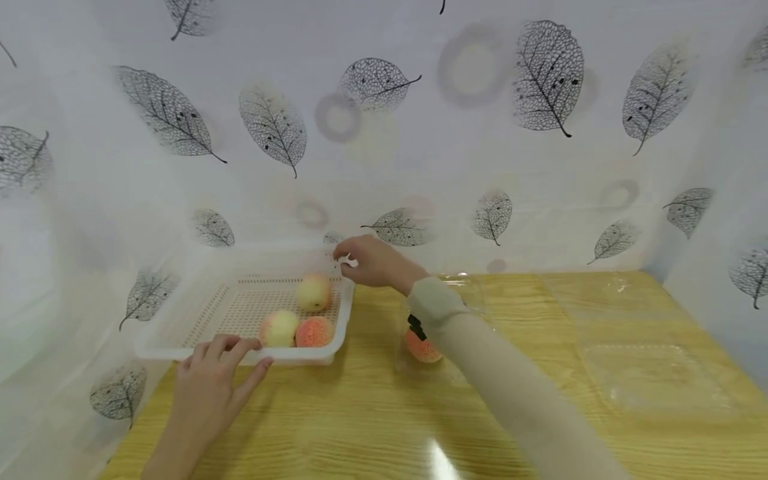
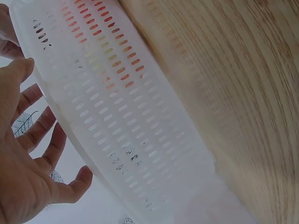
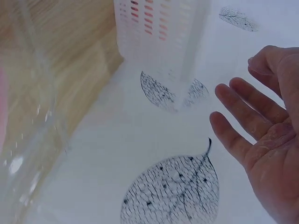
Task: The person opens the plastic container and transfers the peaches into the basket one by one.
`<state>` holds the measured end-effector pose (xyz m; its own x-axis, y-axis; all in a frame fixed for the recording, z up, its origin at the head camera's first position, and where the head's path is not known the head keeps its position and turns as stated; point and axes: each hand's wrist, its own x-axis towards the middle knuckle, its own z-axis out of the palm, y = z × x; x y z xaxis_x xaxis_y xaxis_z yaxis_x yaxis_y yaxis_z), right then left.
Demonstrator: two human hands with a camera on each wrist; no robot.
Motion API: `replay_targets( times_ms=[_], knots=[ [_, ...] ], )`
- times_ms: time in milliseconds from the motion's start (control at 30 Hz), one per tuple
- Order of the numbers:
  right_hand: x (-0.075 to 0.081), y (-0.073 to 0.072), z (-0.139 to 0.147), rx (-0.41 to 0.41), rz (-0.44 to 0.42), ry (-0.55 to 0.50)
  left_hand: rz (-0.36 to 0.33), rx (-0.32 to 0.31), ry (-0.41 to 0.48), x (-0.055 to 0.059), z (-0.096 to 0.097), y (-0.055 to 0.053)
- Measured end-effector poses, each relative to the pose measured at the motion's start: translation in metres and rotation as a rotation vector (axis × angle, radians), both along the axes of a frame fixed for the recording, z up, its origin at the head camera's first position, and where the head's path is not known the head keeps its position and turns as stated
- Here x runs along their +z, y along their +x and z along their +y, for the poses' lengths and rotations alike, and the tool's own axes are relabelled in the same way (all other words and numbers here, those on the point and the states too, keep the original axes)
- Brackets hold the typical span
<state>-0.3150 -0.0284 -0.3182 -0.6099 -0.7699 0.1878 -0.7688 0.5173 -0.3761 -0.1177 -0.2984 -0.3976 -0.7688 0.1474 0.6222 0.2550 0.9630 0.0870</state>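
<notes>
A white plastic basket (image 1: pixel 246 310) with slotted walls holds three yellow-and-red peach-like fruits (image 1: pixel 314 293) at its right side. My left hand (image 1: pixel 210 373) holds the basket's near rim, fingers bent over it and thumb on the outer side; the left wrist view shows this hand (image 2: pixel 28 144) beside the slotted wall. Above the basket's back right corner is my right hand (image 1: pixel 375 260), fingers loosely bent, with nothing in them; its palm (image 3: pixel 275 154) shows in the right wrist view. Under the right forearm lies a reddish fruit (image 1: pixel 423 347) in a clear plastic box (image 1: pixel 405 367), partly hidden.
Another clear plastic container (image 1: pixel 657 377) lies on the right of the wood-grain table (image 1: pixel 360 420), a faint clear sheet or lid (image 1: pixel 600 293) behind it. A white leaf-patterned curtain (image 1: pixel 408 160) hangs round the back and sides.
</notes>
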Motion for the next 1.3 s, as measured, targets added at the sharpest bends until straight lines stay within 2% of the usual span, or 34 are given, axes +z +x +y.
replay_targets(
  times_ms=[333,500,1033,1300],
  knots=[
    [0.021,0.017,0.036,0.018,0.02,0.047,0.004,0.004,0.003,0.002,0.001,0.0],
    [0.026,0.026,0.053,0.01,0.078,0.052,0.003,0.004,-0.004,0.002,0.0,-0.001],
    [0.034,0.055,0.089,-0.034,0.148,0.105,-0.015,0.016,-0.008,0.002,0.003,0.0],
    [0.031,0.069,0.102,-0.046,0.16,0.126,-0.009,0.019,-0.017,0.002,0.004,0.0]
  ],
)
